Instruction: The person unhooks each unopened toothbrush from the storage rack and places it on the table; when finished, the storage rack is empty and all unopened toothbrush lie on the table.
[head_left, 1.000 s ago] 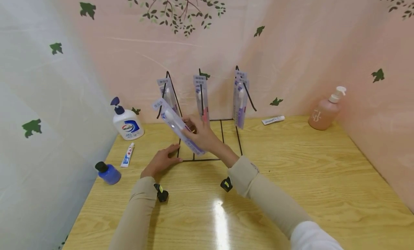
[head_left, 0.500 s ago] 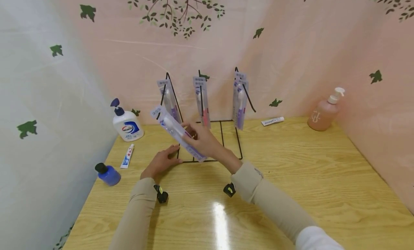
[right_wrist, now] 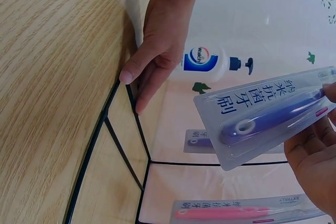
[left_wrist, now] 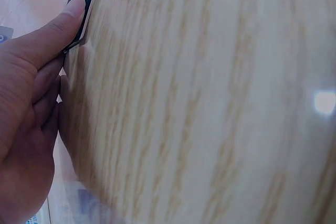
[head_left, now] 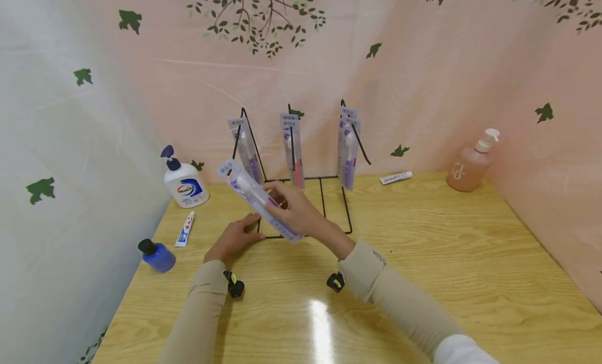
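My right hand (head_left: 298, 209) holds a packaged toothbrush (head_left: 256, 199) by its lower half, thumb in front. The pack is clear with a purple handle and tilts, its top to the upper left. That top is at the front end of the left hook (head_left: 237, 141) of a black wire rack (head_left: 349, 209); the hook's dark tip shows against it. Whether the hook runs through its hole is too small to tell. My left hand (head_left: 233, 237) rests on the rack's front left base corner, thumb (left_wrist: 76, 8) and fairly straight fingers touching the wire.
Other packaged toothbrushes hang on the rack: a purple one (head_left: 249, 157) left, pink (head_left: 297, 168) middle, purple (head_left: 349, 157) right. White pump bottle (head_left: 185, 186), toothpaste tube (head_left: 185, 229) and blue bottle (head_left: 160, 258) stand or lie left. Another tube (head_left: 396, 178) and a pink pump bottle (head_left: 470, 165) are right.
My right hand has come slightly down and toward me with the toothbrush pack, whose top is now nearer the left hook's tip. My left hand has stayed at the rack's corner.
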Tool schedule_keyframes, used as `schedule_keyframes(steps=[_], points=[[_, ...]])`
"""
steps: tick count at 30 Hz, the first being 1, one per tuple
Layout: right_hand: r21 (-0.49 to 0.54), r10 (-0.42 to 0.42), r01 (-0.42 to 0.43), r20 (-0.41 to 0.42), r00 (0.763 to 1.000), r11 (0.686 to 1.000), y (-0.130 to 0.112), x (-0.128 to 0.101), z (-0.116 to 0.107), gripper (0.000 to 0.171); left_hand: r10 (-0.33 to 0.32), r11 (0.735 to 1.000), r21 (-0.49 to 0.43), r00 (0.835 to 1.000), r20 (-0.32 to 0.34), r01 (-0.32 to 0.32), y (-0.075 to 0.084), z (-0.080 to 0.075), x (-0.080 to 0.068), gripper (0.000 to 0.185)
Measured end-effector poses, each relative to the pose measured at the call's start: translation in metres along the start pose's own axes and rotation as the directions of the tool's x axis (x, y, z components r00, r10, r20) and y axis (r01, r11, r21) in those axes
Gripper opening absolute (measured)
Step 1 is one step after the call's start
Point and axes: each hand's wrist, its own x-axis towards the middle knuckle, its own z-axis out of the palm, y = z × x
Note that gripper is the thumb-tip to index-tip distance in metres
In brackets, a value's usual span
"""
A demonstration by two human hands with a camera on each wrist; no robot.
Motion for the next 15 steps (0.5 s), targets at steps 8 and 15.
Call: schedule_keyframes(steps=[8, 15], points=[[0.038, -0.017, 0.017, 0.014, 1.000, 0.999, -0.0041, -0.0040, -0.0007, 0.035, -0.021, 1.000, -0.019, 1.000, 0.007, 0.021, 0.0036, -0.0006, -0.0012, 0.066], [0.034, -0.017, 0.017, 0.010, 1.000, 0.999, -0.0065, -0.0064, -0.0012, 0.033, -0.034, 0.999, -0.033, 0.999, 0.007, 0.034, 0.0017, 0.0006, 0.0000, 0.065]])
